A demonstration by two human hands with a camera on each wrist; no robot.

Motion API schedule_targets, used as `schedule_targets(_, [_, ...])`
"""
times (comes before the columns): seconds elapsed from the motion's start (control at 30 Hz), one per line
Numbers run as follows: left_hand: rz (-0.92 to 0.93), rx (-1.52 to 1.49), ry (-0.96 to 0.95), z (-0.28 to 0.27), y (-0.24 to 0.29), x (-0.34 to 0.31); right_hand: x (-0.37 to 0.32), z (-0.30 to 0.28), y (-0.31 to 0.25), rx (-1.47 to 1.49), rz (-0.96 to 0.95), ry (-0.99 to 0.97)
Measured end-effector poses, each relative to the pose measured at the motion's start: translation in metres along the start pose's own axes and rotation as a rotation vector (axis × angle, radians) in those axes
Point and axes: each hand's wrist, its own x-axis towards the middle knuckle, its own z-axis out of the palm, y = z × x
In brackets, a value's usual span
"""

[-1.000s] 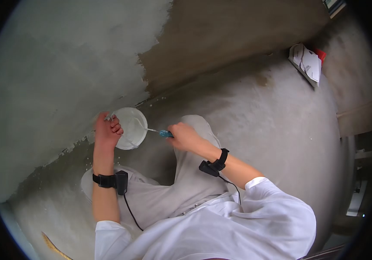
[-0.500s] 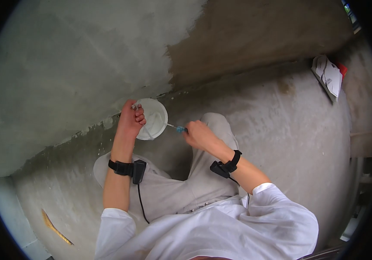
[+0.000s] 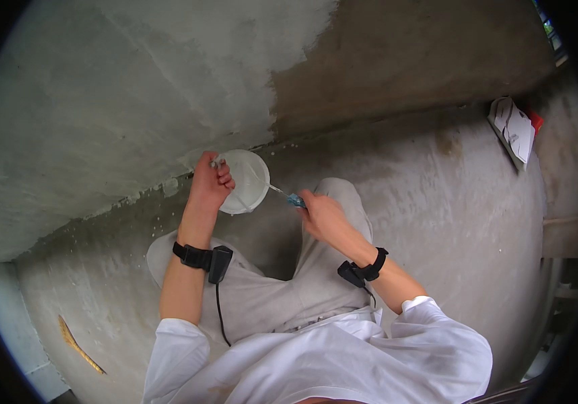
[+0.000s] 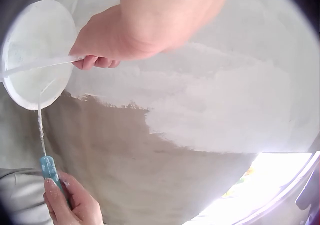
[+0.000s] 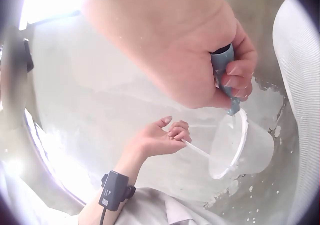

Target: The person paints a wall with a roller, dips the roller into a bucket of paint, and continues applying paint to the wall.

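A white plastic bucket [image 3: 267, 178] stands close to the wall, with whitish material in it. My left hand [image 3: 213, 180] grips the bucket's thin plastic carrying handle [image 4: 45, 64] at the bucket's left side, fingers curled. On the other side, my right hand [image 3: 326, 217] holds a tool by its teal handle [image 3: 296, 200]. The tool's thin, white-smeared metal shaft [image 4: 41, 127] crosses the bucket's rim, and its far end is hidden inside. In the right wrist view the bucket's translucent wall [image 5: 257, 150] shows below the right hand's fingers.
The wall ahead has a pale coated area [image 3: 168, 74] and a bare brown area [image 3: 403, 60]. White drips spot the floor along its foot. A folded white board or carton [image 3: 512, 131] lies far right. A yellowish stick-like object [image 3: 80, 347] lies at lower left. My bent knees flank the bucket's near side.
The head view has shifted, so the bucket and both hands appear farther right. The tool's shaft slants more steeply across the rim. Both hands keep their holds.
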Motion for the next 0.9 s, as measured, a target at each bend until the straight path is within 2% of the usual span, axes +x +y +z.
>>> schedule_targets(0.07, [-0.005, -0.017, -0.002, -0.001, -0.001, 0.0, -0.006, -0.003, -0.001, 0.009, -0.017, 0.013])
schedule_targets(0.13, [-0.011, -0.032, -0.002, -0.004, -0.001, 0.002, -0.01, -0.006, -0.004, -0.005, 0.05, 0.0])
schedule_targets(0.33, [-0.004, -0.038, 0.033, 0.0, -0.002, 0.005, -0.019, -0.011, -0.004, 0.091, 0.032, 0.072])
schedule_targets(0.6, [0.024, -0.074, 0.11, 0.005, -0.003, 0.001, -0.025, -0.019, 0.01, 0.053, 0.047, 0.116])
schedule_targets(0.9, [0.016, -0.075, 0.075, 0.002, -0.003, 0.0, -0.031, -0.031, 0.013, 0.069, 0.044, 0.15])
